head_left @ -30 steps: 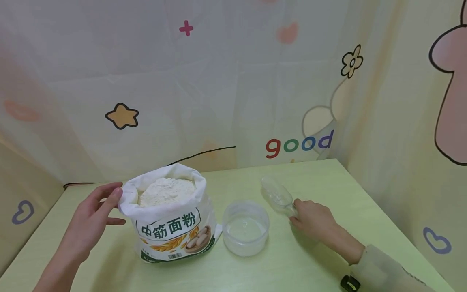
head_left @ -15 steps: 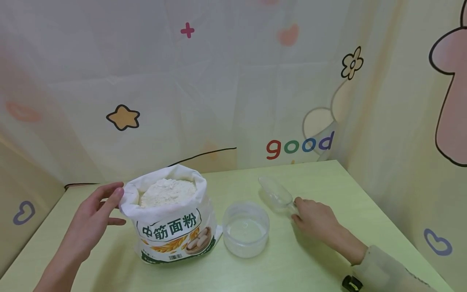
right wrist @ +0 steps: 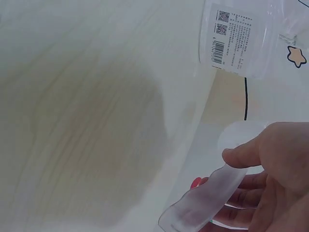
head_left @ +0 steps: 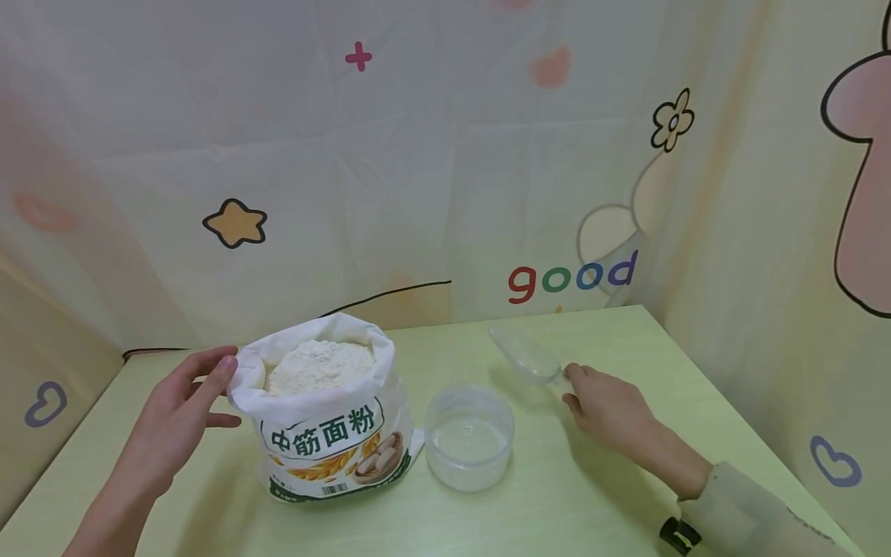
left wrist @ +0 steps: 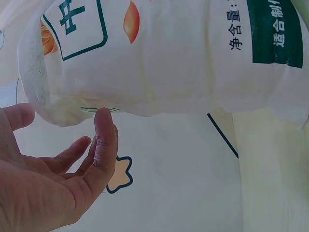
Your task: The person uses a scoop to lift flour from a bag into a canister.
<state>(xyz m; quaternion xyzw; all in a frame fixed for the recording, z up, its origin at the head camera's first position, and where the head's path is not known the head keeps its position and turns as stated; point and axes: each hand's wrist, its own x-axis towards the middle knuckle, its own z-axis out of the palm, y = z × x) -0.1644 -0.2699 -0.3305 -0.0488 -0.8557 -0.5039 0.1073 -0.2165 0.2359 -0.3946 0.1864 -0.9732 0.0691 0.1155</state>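
In the head view my left hand [head_left: 177, 422] is at the left rim of an open white flour bag [head_left: 327, 456] filled with white flour [head_left: 320, 365]. Its fingers are loosely extended. From the left wrist view, one fingertip rests right against the bag's side [left wrist: 159, 82]. My right hand [head_left: 609, 410] grips a clear plastic scoop by its handle [right wrist: 203, 203]. The scoop's bowl [head_left: 525, 356] points left and away, with nothing visible in it. Between bag and scoop stands a round clear plastic tub [head_left: 469, 441], uncovered, with no visible contents.
Everything stands on a pale wooden table [head_left: 501, 526]. A printed curtain [head_left: 390, 193] hangs along its back and sides. A label with codes [right wrist: 229, 41] shows on the clear tub in the right wrist view. My right sleeve carries a dark buckle [head_left: 678, 535].
My right hand has lifted the scoop slightly and shifted a little to the right, with the scoop's tip swinging left. The left hand, the bag and the tub have stayed in place.
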